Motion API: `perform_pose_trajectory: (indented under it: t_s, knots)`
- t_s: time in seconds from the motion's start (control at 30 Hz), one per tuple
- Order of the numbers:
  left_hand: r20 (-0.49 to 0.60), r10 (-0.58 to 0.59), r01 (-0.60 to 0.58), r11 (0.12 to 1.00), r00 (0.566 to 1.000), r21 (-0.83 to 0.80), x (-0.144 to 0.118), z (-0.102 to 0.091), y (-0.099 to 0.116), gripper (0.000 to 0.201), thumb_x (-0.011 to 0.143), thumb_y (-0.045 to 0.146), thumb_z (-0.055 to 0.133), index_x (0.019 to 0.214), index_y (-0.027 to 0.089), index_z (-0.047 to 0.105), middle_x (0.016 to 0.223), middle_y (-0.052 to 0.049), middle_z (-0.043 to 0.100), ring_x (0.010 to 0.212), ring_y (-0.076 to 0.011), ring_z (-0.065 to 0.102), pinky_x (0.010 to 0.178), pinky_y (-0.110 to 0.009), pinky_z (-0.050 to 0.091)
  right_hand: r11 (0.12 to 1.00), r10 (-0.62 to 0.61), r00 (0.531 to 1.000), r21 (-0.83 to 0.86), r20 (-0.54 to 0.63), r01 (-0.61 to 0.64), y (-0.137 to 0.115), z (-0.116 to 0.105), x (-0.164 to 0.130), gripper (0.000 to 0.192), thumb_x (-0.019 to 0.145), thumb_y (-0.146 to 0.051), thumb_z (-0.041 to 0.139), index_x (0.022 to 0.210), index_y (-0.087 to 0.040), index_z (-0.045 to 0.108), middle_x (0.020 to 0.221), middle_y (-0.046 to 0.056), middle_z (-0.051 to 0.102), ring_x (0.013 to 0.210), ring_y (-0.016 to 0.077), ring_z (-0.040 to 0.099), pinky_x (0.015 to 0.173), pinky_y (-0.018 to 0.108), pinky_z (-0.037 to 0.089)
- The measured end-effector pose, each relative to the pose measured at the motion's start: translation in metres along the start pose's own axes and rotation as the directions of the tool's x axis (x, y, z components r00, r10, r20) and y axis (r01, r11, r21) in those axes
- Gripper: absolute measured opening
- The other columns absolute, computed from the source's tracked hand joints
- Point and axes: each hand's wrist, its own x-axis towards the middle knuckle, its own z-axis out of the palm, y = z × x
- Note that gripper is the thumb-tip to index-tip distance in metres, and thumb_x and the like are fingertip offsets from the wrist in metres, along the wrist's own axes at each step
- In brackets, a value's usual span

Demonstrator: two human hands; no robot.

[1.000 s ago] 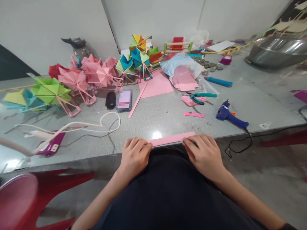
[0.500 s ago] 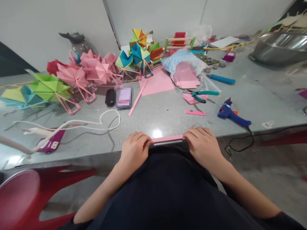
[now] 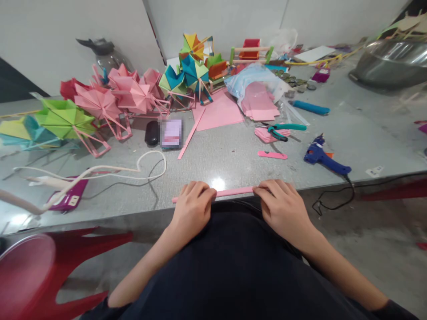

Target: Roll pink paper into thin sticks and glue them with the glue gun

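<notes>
At the near table edge: both hands are pressing one narrow pink paper strip flat against the grey speckled tabletop.
Left hand: fingers are lying curled together over the strip's left part, pinning it; a short end is poking out beyond the knuckles.
Right hand: fingers are resting close together on the strip's right end, covering it.
Strip position: it is lying along the table's front edge, between the two hands, directly ahead of the dark-clothed lap.
Technique note: judging by the grip, an even press from both hands seems to matter; keeping the long edges aligned and sliding fingertips outward from the middle should be giving a straight, sharp crease without twisting.
Risk: the strip is sitting right at the edge, so uneven pressure could be tipping it off.
Nearby: a blue hot-glue gun with its cord is lying to the right; teal-handled pliers are resting on a small pink paper stack; folded paper pinwheels are crowding the far left.
</notes>
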Motion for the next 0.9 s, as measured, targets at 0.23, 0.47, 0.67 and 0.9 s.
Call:
perform_pose_trajectory:
  t_s: [0.23,0.47,0.67,0.9]
  knots:
    - [-0.178,0.135,-0.102,0.978,0.975,0.182,-0.014,0.016,0.014,0.016,0.099,0.021,0.064,0.113,0.016,0.071,0.102,-0.012,0.073,0.092,-0.0264,0.064,0.079,-0.041,0.050,0.995,0.008,0.999,-0.099,-0.054,-0.013,-0.017,-0.002,-0.001,0.018,0.101,-0.016,0.057,0.108,-0.016,0.074,0.098,0.011,0.073,0.088,0.0248,0.061,0.080,0.039,0.044]
    - [-0.189,0.145,-0.115,0.980,0.971,0.161,-0.016,0.015,0.007,0.015,0.098,0.008,0.063,0.108,0.016,0.072,0.091,-0.007,0.072,0.081,-0.0215,0.060,0.072,-0.036,0.046,0.997,-0.021,0.996,-0.073,-0.088,0.015,-0.015,0.006,0.001,0.014,0.103,-0.015,0.058,0.104,-0.015,0.072,0.098,0.010,0.073,0.089,0.0239,0.060,0.081,0.037,0.043]
    - [-0.111,0.172,-0.152,0.973,0.979,0.171,-0.012,0.005,0.006,0.016,0.102,0.009,0.057,0.097,0.016,0.071,0.088,-0.006,0.071,0.082,-0.0215,0.060,0.072,-0.035,0.046,0.997,-0.076,0.994,-0.007,-0.075,0.076,-0.006,0.005,0.002,0.023,0.103,-0.007,0.053,0.091,-0.017,0.071,0.089,0.006,0.073,0.085,0.0219,0.058,0.078,0.036,0.039]
    - [0.020,0.206,-0.205,0.948,0.978,0.242,0.014,-0.015,-0.006,0.021,0.105,0.012,0.053,0.091,0.016,0.068,0.086,-0.006,0.069,0.081,-0.0224,0.060,0.073,-0.036,0.048,0.982,-0.179,0.976,-0.089,-0.120,0.169,0.009,0.000,0.027,0.027,0.106,-0.012,0.052,0.087,-0.019,0.071,0.088,0.006,0.073,0.079,0.0192,0.058,0.076,0.035,0.038]
